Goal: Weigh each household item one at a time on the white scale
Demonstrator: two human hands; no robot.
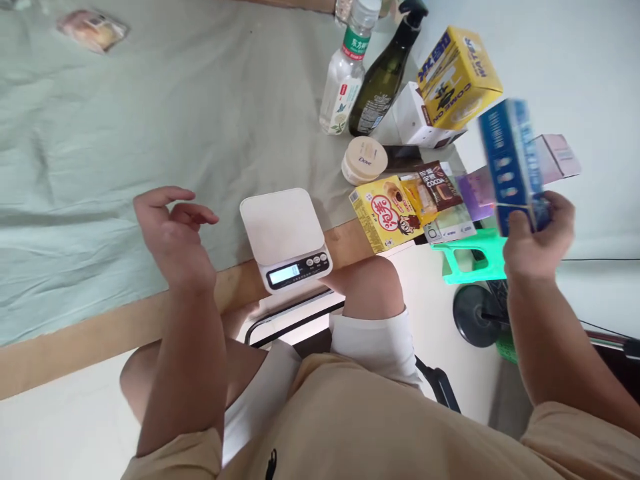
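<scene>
My right hand (537,237) holds a blue box (511,160) upright in the air at the right, off the bed's edge. My left hand (173,233) hovers open above the pale green sheet (125,133), fingers loosely curled, holding nothing. Between the hands a white kitchen scale (285,237) sits at the wooden bed edge with its platform bare and its display lit. To the right of the scale lie a yellow snack box (385,213) and a brown snack packet (437,187).
Behind the scale stand a Dove jar (364,160), a clear water bottle (347,73), a dark bottle (383,77), a white box (415,117) and a yellow carton (457,77). A wrapped snack (93,30) lies far left. A green stool (470,257) stands on the floor.
</scene>
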